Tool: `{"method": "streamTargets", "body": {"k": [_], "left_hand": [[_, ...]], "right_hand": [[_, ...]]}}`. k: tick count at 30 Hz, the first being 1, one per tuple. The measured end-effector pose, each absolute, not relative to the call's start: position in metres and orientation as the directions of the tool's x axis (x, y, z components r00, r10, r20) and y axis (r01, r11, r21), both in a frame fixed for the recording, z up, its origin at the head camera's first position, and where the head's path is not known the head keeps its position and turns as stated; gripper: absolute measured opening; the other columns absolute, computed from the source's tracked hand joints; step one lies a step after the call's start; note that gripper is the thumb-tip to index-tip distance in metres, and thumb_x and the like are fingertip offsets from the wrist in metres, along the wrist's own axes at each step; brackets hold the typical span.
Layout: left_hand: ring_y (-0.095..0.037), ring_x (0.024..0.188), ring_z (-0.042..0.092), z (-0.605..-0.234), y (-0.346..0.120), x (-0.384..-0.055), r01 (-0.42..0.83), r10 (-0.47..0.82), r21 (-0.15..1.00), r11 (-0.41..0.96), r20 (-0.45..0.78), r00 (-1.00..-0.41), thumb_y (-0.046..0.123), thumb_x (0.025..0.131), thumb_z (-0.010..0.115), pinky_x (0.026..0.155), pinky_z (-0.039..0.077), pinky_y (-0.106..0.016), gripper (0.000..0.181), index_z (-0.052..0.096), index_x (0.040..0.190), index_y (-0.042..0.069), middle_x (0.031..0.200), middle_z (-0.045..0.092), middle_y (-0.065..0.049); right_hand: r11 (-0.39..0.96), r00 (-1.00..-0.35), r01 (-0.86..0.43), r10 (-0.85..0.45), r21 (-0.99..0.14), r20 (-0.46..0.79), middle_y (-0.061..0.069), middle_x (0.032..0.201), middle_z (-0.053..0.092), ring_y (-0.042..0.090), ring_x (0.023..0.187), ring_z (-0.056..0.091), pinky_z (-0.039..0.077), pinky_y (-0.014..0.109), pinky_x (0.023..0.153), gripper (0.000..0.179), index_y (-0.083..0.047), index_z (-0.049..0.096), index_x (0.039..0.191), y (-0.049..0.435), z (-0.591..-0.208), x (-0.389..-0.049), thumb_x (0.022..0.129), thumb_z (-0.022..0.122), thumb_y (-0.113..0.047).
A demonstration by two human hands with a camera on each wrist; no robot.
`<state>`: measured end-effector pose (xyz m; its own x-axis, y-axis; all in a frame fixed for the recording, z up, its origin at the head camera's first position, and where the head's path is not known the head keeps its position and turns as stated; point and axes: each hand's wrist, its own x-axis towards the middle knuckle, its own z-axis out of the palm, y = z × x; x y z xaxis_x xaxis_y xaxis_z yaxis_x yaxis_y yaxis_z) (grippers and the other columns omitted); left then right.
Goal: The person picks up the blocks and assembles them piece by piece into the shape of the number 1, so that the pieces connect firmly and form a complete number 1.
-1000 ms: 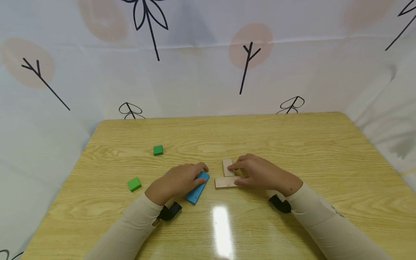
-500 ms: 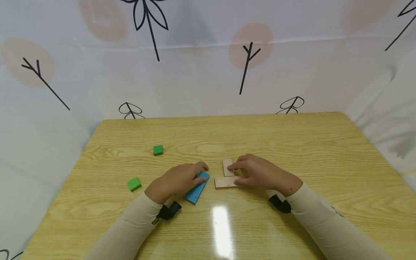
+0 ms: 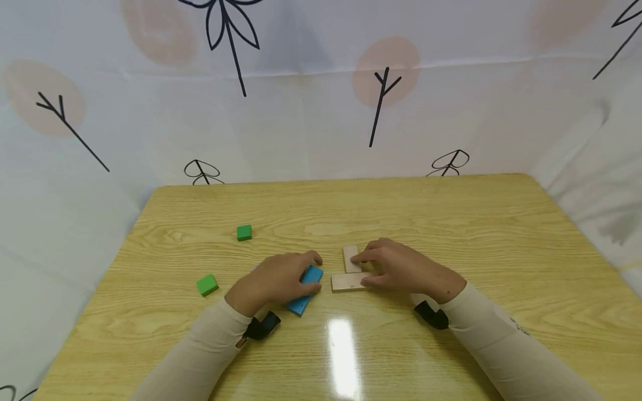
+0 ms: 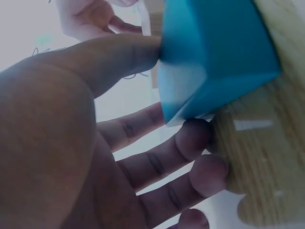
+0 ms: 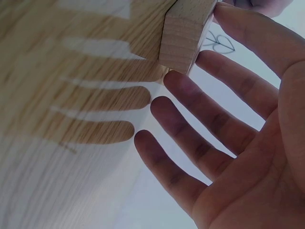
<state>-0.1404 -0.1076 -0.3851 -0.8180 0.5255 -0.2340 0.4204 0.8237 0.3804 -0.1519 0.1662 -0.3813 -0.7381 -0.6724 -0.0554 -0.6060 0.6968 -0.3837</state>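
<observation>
A blue rectangular block [image 3: 311, 274] lies slanted on the table under my left hand [image 3: 275, 281]. In the left wrist view the thumb [image 4: 126, 52] presses against the blue block [image 4: 228, 52], while the index fingertip is hidden behind it and the other fingers are curled below. My right hand [image 3: 401, 268] rests at two pale wooden blocks. Its index fingertip touches the block pointing away [image 3: 349, 253], and its thumb lies on the crosswise block [image 3: 343, 282]. The right wrist view shows these fingers long and spread beside a wooden block end [image 5: 181, 47].
Two small green blocks lie to the left, a darker one [image 3: 244, 233] farther back and a brighter one [image 3: 207, 284] nearer. A sliver of purplish blue shows behind the left hand. The wood-grain table [image 3: 451, 223] ends at a patterned white cloth [image 3: 311, 128].
My left thumb has shifted slightly toward me across the blue block. The right hand and the wooden blocks stay as they were.
</observation>
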Motion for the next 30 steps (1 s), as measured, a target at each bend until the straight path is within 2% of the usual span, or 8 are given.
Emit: {"method": "streamTargets", "body": {"k": [11, 19, 30], "left_hand": [[-0.010, 0.072, 0.054, -0.386, -0.102, -0.140, 0.413, 0.514, 0.383, 0.826, -0.214, -0.831, 0.045, 0.096, 0.064, 0.062, 0.043, -0.029, 0.037, 0.059, 0.125, 0.023, 0.101, 0.068, 0.002], [-0.012, 0.067, 0.054, -0.388, -0.101, -0.148, 0.373, 0.491, 0.411, 0.832, -0.231, -0.840, 0.046, 0.095, 0.065, 0.058, 0.042, -0.029, 0.035, 0.059, 0.119, 0.021, 0.084, 0.060, 0.005], [-0.013, 0.067, 0.055, -0.388, -0.100, -0.159, 0.349, 0.468, 0.421, 0.837, -0.221, -0.856, 0.047, 0.095, 0.065, 0.058, 0.044, -0.030, 0.036, 0.059, 0.119, 0.021, 0.084, 0.061, 0.005]], "right_hand": [[0.697, -0.740, -0.601, -0.670, -0.392, -0.057, 0.006, 0.116, 0.069, 0.018, 0.102, 0.060, 0.053, 0.037, 0.085, 0.041, -0.012, 0.070, 0.126, 0.169, -0.382, -0.149, 0.088, 0.078, -0.026], [0.690, -0.738, -0.605, -0.673, -0.397, -0.046, 0.006, 0.116, 0.069, 0.019, 0.104, 0.061, 0.053, 0.038, 0.086, 0.041, -0.012, 0.070, 0.126, 0.169, -0.382, -0.149, 0.088, 0.078, -0.025], [0.689, -0.734, -0.615, -0.678, -0.384, -0.041, 0.004, 0.114, 0.068, 0.017, 0.102, 0.060, 0.053, 0.037, 0.085, 0.040, -0.013, 0.071, 0.126, 0.168, -0.380, -0.148, 0.089, 0.077, -0.026]]}}
